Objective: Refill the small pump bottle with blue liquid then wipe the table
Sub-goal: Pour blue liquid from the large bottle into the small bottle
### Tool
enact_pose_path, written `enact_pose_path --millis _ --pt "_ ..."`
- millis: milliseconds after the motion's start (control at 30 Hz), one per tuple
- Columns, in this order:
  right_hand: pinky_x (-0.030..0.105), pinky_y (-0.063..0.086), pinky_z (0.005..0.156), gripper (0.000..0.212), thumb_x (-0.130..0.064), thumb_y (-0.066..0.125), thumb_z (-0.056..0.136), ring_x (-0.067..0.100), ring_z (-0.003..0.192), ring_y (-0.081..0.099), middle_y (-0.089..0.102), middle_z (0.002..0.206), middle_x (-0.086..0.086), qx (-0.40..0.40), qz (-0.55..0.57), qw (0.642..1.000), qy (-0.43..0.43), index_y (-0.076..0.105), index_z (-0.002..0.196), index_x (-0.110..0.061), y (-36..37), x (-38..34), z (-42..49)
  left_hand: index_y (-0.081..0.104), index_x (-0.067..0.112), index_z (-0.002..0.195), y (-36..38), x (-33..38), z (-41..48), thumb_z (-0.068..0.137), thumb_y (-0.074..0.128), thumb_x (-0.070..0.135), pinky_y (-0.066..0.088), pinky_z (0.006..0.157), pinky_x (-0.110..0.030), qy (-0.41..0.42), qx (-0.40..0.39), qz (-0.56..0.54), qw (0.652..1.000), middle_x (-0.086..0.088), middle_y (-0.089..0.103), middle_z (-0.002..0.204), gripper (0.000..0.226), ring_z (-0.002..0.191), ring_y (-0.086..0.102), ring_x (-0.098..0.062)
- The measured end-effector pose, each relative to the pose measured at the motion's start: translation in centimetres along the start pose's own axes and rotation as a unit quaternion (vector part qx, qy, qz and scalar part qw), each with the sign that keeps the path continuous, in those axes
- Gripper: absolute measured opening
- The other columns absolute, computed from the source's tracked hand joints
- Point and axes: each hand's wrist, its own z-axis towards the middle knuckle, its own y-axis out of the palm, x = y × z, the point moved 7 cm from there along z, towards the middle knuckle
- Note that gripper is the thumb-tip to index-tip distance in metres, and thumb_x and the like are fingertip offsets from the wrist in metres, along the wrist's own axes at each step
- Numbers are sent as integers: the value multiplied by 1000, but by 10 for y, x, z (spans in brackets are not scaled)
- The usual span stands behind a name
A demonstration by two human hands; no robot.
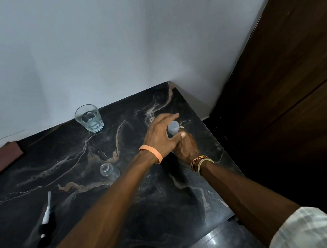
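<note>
Small bottle (pixel 108 170): clear, open-necked, standing mid-counter (pixel 167 204) beside the left forearm. Its pump (pixel 46 215) lies nearer, front left. Beyond, by the right edge, both hands hold a second bottle (pixel 173 127) with a pale blue top. Left hand (pixel 158 136) fingers curl round the top; right hand (pixel 187 146) fingers wrap the body below. Farther back are a glass (pixel 89 118) of water by the wall and a maroon cloth (pixel 1 159) far left.

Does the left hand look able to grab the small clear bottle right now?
Probably not yet: the left hand grips the pale-topped bottle with the right hand. The small clear bottle stands unobstructed beside the left forearm.
</note>
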Motion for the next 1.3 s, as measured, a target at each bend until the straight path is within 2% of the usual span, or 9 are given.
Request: enact_pose_path --millis 133,267,467,567,667,800,967,1133,1300 --pt "32 50 79 24 -15 62 92 26 99 64 66 109 8 0 4 1000 -4 59 116 -9 0 1 1 66 19 122 -1 2 -1 80 77 13 50 99 -35 18 8 18 1000 -2 64 120 44 109 58 -14" --pt "34 52 86 28 -19 62 94 24 104 63 66 114 7 -8 12 1000 -6 58 119 -9 0 0 1 62 21 126 -1 1 3 75 81 26 45 96 -26 -2 13 21 1000 -1 62 123 54 109 55 -11" --pt "26 44 75 22 -16 61 92 23 95 64 65 103 2 -7 1 1000 -8 60 113 -10 1 2 2 66 18 121 -3 1 0 76 80 15 51 95 -34 5 21 14 1000 -3 65 118 47 107 60 -17" --pt "30 50 79 22 -16 61 92 23 97 65 67 106 5 -10 6 1000 -8 61 114 -10 1 2 2 61 21 128 -2 3 2 75 80 23 41 98 -24 7 6 9 1000 0 60 126 56 113 53 -10" --pt "28 47 78 22 -18 63 93 24 98 64 66 107 5 -8 -8 1000 -10 60 113 -9 2 4 3 63 19 127 -2 4 -2 76 77 10 49 101 -33 19 -1 -8 1000 -2 62 126 53 115 57 -13" --pt "37 53 87 30 -16 66 91 27 103 64 66 113 9 -5 11 1000 -6 59 119 -8 1 2 2 62 21 124 -5 0 0 73 83 24 48 98 -33 -16 11 0 1000 -1 62 122 55 109 57 -13" --pt "19 45 77 27 -18 66 92 27 100 63 61 104 -1 -3 5 1000 -17 59 116 -8 -1 2 1 64 18 124 -7 5 -2 77 79 14 51 100 -40 13 11 -8 1000 -4 65 123 49 113 59 -17" --pt "42 54 92 32 -20 65 93 29 107 64 66 116 9 -10 16 1000 -8 58 122 -8 1 3 1 58 21 129 -6 3 -1 75 81 28 47 101 -33 -12 12 -18 1000 -2 59 127 59 115 55 -16" --pt "40 54 87 32 -19 66 91 27 103 65 66 113 5 -5 11 1000 -10 56 120 -11 0 2 1 64 18 121 -6 3 -2 78 78 15 53 96 -41 -6 14 -13 1000 -3 63 120 46 110 59 -18"
